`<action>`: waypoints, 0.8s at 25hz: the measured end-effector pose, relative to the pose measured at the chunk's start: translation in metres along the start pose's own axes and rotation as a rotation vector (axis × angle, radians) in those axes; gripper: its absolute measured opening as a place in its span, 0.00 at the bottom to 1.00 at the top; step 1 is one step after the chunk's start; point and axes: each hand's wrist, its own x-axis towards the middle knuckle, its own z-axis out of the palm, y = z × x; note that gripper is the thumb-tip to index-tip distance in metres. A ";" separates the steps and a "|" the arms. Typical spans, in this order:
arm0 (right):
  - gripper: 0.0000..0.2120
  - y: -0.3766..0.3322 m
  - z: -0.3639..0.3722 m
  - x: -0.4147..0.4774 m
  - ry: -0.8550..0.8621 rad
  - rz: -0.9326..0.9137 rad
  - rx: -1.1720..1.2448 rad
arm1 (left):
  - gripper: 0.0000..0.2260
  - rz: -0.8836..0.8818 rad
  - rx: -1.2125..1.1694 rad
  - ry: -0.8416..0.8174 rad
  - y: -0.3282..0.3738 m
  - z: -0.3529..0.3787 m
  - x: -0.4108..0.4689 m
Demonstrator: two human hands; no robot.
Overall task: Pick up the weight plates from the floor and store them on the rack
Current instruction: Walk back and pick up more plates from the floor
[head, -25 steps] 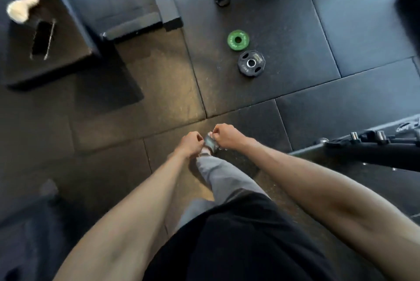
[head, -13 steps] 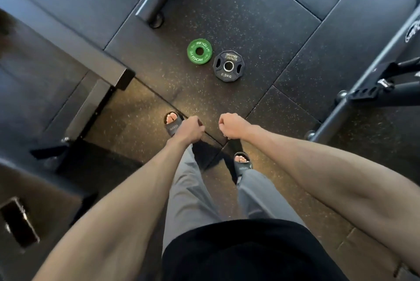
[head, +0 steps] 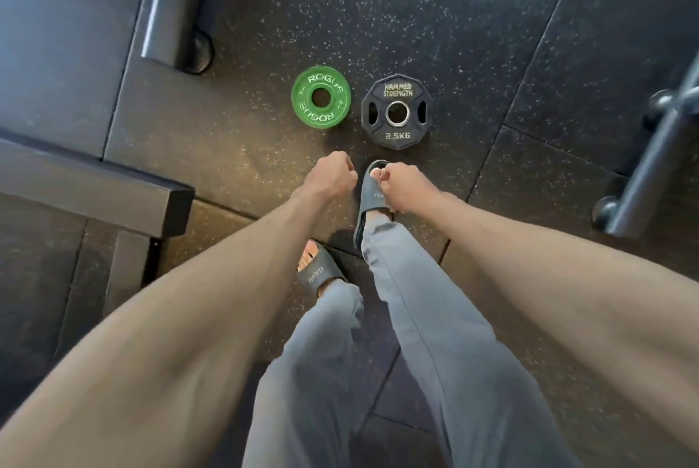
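A person stands over two small weight plates lying flat on the speckled rubber floor point(head: 416, 13) of a gym, seen from a head-worn camera looking down. The green plate point(head: 320, 96), marked Rogue, and the black plate point(head: 396, 110), marked Hammer Strength and 2.5KG, sit just beside each other without touching, each with its centre hole facing up. Neither has been lifted. Both bare arms reach forward and down, which puts the left hand point(head: 331, 176) near the green plate and the right hand point(head: 404, 185) near the black one, probably so that each hand can take a plate. The fingers of both hands are curled into loose fists and grip nothing, and neither hand touches a plate. The right sandal point(head: 372, 191) is planted just short of the black plate and the left sandal point(head: 321, 272) is set further back, a staggered stance that would suit bending to floor level. A grey steel frame point(head: 650, 165) crosses the right edge of the view; whether it is the storage rack cannot be told. On this evidence the task is at its start, with the reach to the plates still to come.
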 end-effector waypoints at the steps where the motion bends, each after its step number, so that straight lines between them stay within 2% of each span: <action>1: 0.12 0.005 0.005 0.028 0.010 0.024 0.008 | 0.08 -0.004 0.025 -0.003 -0.007 0.002 0.027; 3: 0.12 0.015 0.014 0.090 0.029 0.073 0.001 | 0.10 -0.015 0.097 0.050 -0.023 0.007 0.087; 5: 0.13 0.025 0.023 0.145 0.099 0.113 -0.028 | 0.14 -0.023 0.192 0.181 -0.038 0.009 0.145; 9: 0.22 0.026 0.042 0.234 0.333 0.125 -0.119 | 0.25 0.161 0.551 0.482 -0.068 0.014 0.237; 11: 0.27 0.024 0.053 0.262 0.382 0.148 -0.170 | 0.31 0.239 0.660 0.502 -0.078 0.017 0.266; 13: 0.28 0.023 0.063 0.280 0.415 0.164 -0.250 | 0.33 0.265 0.707 0.495 -0.084 0.022 0.282; 18: 0.13 0.023 0.073 0.287 0.572 0.174 -0.333 | 0.29 0.341 0.782 0.479 -0.089 0.023 0.287; 20: 0.14 0.024 0.070 0.274 0.566 0.160 -0.248 | 0.27 0.347 0.773 0.444 -0.092 0.019 0.279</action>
